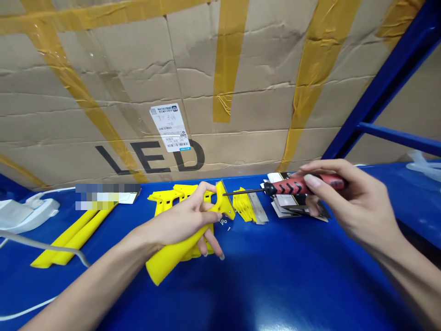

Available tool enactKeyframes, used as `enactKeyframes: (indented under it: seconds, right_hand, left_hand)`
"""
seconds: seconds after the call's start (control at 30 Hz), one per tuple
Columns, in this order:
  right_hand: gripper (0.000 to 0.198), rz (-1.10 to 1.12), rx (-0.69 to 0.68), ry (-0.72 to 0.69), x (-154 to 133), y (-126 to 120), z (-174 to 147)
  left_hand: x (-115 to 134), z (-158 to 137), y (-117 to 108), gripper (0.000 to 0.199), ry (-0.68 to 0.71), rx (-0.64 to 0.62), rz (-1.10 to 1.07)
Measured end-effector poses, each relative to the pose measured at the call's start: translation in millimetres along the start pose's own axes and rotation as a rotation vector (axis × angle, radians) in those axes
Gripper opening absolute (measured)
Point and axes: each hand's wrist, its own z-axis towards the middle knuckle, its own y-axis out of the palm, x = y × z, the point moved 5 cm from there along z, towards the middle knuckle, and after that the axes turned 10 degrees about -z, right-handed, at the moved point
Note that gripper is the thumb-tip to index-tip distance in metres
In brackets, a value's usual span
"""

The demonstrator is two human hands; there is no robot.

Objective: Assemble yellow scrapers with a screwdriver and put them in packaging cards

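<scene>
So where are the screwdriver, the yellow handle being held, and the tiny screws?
screwdriver [303, 185], head view, on its red handle.
yellow handle [168, 259], head view, on its lower shaft.
screws [223, 223], head view, on the small loose cluster.

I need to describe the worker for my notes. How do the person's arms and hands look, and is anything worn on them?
Both forearms are bare in view; no sleeves, gloves, watch or rings show. The left hand and the right hand are slim with long fingers. The nails are long and neatly shaped, with a pale, glossy finish. No cables or markings show on either arm.

blue shelf [292, 276] | yellow parts [74, 234] | metal blades [258, 208] | screws [224, 223]
</scene>
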Motion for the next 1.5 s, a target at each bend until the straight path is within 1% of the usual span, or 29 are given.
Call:
enactKeyframes:
  seconds: [0.1, 0.2, 0.23, 0.3, 0.33, 0.37, 0.43, 0.47, 0.5, 0.57, 0.67, 0.7, 0.77, 0.8, 0.9, 0.97, 1.0, 1.03, 1.1, 1.13, 1.2, 1.23, 1.27, 1.37, 1.4, 1.47, 1.5]
  right_hand:
    - [0.033, 0.021, 0.001, 0.002, -0.8, 0.5, -0.7]
    - [0.032, 0.022, 0.008, 0.079, 3.9, 2.8, -1.0]
    - [0.036, 0.028, 0.013, 0.083, 5.0, 3.1, -0.7]
    - [0.05, 0.062, 0.024, 0.058, 6.0, 2.7, 0.2]
    - [0.051, 0.08, 0.021, 0.057, 7.1, 2.5, 0.6]
    - [0.046, 0.075, 0.012, 0.067, 8.7, 2.4, 0.8]
    - [0.029, 0.015, -0.002, 0.083, 10.9, 1.8, 0.8]
    - [0.027, -0.02, -0.004, 0.068, 10.4, 1.5, 0.7]
    - [0.03, -0.042, -0.003, 0.037, 8.8, 1.3, 0.5]
    - [0.037, -0.011, -0.012, 0.002, 6.0, 2.4, 0.1]
    - [0.021, 0.031, -0.054, 0.059, 6.2, 6.7, 0.0]
    - [0.02, 0.015, -0.049, 0.051, 5.3, 7.2, 0.3]
    - [0.032, 0.012, -0.024, -0.001, 2.5, 6.8, 0.9]
    - [0.034, 0.036, -0.03, -0.008, 2.6, 7.1, 1.1]
    - [0.021, 0.062, -0.08, 0.047, 8.2, 8.8, 1.4]
    - [0.027, 0.044, -0.05, 0.02, 9.6, 6.3, 2.1]
    - [0.032, 0.061, -0.033, 0.004, 10.1, 5.1, 2.4]
    - [0.033, 0.093, -0.03, 0.005, 11.4, 4.7, 2.8]
    - [0.022, 0.124, -0.046, 0.061, 15.8, 5.8, 3.1]
    - [0.02, 0.113, -0.039, 0.076, 17.1, 5.6, 3.1]
    - [0.026, 0.063, 0.004, 0.036, 15.0, 3.6, 2.9]
    - [0.032, 0.062, 0.014, 0.004, 12.7, 3.1, 2.7]
    - [0.033, 0.069, 0.007, -0.013, 10.9, 3.2, 2.3]
    - [0.024, 0.052, -0.04, -0.005, 7.5, 4.8, 1.2]
    - [0.027, 0.029, -0.03, -0.025, 5.4, 4.1, 0.7]
    - [0.038, 0.017, 0.009, -0.068, 1.6, 2.3, -0.2]
    - [0.038, 0.021, 0.018, -0.065, 1.2, 2.0, -0.6]
  left_hand:
    - [0.9, -0.1, -3.0, 0.032, 0.022, 0.019, -0.015]
    - [1.8, 0.8, -4.5, 0.032, 0.02, 0.017, -0.031]
    - [2.0, 1.0, -4.6, 0.032, 0.02, 0.014, -0.035]
    - [2.6, 1.3, -4.4, 0.034, 0.032, 0.001, -0.041]
    - [2.8, 1.1, -4.5, 0.036, 0.038, -0.001, -0.04]
    - [2.8, 0.8, -4.9, 0.037, 0.039, 0.003, -0.037]
    - [2.6, -0.5, -5.7, 0.037, 0.021, 0.018, -0.022]
    - [2.9, -1.3, -6.3, 0.037, 0.01, 0.027, -0.013]
    - [3.6, -2.1, -6.6, 0.039, 0.003, 0.034, -0.008]
    - [6.4, -3.3, -7.2, 0.047, 0.005, 0.044, -0.012]
    - [8.8, -3.7, -8.9, 0.065, -0.015, 0.07, -0.022]
    - [8.7, -3.6, -9.6, 0.069, -0.026, 0.078, -0.02]
    - [8.0, -3.0, -10.9, 0.073, -0.034, 0.09, -0.01]
    - [7.4, -2.6, -11.7, 0.074, -0.031, 0.098, -0.006]
    - [3.4, -1.4, -12.9, 0.078, -0.033, 0.1, 0.004]
    - [0.5, -0.9, -12.7, 0.08, -0.042, 0.092, 0.019]
    - [-0.4, -0.8, -12.6, 0.08, -0.041, 0.091, 0.027]
    - [-1.0, -1.0, -12.4, 0.08, -0.043, 0.092, 0.033]
    - [-1.7, -1.6, -11.4, 0.079, -0.057, 0.091, 0.038]
    - [-1.5, -1.9, -10.5, 0.078, -0.062, 0.083, 0.038]
    - [-0.2, -1.8, -9.0, 0.076, -0.053, 0.067, 0.03]
    - [0.8, -1.5, -8.8, 0.074, -0.038, 0.064, 0.023]
    - [1.7, -0.9, -8.9, 0.073, -0.019, 0.065, 0.018]
    - [1.6, 0.8, -9.6, 0.071, -0.006, 0.061, 0.011]
    - [1.4, 1.2, -9.7, 0.072, -0.008, 0.06, 0.01]
    - [1.2, 1.8, -9.4, 0.073, -0.016, 0.058, 0.0]
    - [1.3, 2.0, -9.1, 0.073, -0.02, 0.057, -0.006]
